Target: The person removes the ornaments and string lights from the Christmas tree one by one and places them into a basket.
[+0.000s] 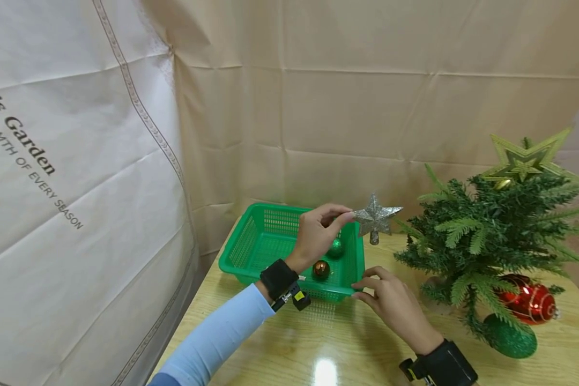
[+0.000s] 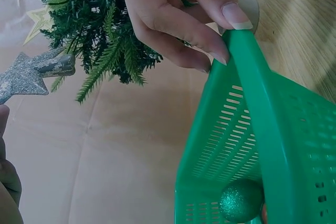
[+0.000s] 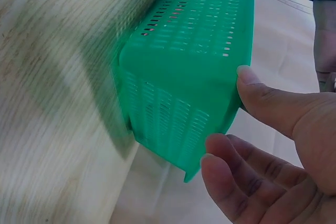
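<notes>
My left hand (image 1: pixel 316 236) pinches one point of a glittery silver star tree topper (image 1: pixel 375 217) above the right end of a green plastic basket (image 1: pixel 243 252). The star's short socket points down in the head view; in the left wrist view the topper (image 2: pixel 31 74) appears at the left edge beside the fingers. At the basket's near right corner, my right hand (image 1: pixel 393 300) holds the rim between thumb and fingers, as the basket (image 3: pixel 178 72) in the right wrist view also shows. Inside lie a green glitter ball (image 1: pixel 336 248) and a brown shiny ball (image 1: pixel 320 269).
A small artificial Christmas tree (image 1: pixel 492 225) stands right of the basket, with a gold-green star (image 1: pixel 526 161) at its top. Low on it are a red ornament (image 1: pixel 531 300) and a green ornament (image 1: pixel 510 338). Cloth hangs behind the wooden table (image 1: pixel 289 343) and on the left.
</notes>
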{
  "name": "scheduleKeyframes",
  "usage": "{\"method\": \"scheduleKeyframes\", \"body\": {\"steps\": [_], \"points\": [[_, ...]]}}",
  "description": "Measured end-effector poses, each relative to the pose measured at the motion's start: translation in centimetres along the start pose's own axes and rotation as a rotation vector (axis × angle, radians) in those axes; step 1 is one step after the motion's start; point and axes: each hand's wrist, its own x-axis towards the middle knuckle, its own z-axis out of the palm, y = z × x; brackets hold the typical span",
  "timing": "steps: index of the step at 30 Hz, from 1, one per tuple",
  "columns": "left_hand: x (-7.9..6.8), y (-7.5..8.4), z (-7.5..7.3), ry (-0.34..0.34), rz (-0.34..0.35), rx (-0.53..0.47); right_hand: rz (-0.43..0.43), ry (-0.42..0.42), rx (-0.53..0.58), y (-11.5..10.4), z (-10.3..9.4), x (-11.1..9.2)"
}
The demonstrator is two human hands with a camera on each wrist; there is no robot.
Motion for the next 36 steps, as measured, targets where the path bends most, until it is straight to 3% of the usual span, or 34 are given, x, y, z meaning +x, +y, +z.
{"method": "scheduleKeyframes", "body": {"steps": [7, 14, 17, 36], "points": [[-0.2, -0.1, -0.2, 0.001, -0.007, -0.002, 0.01, -0.016, 0.005, -0.1, -0.2, 0.1], [0.0, 2.7, -1.0, -0.003, 0.017, 0.002, -0.006, 0.007, 0.009, -0.2, -0.1, 0.2], [-0.1, 3.2, -1.3, -0.003, 0.012, 0.002, -0.006, 0.013, 0.014, -0.2, 0.0, 0.2], [-0.8, 2.2, -2.2, 0.018, -0.004, -0.009, 0.01, 0.026, 0.032, -0.4, 0.1, 0.0]]}}
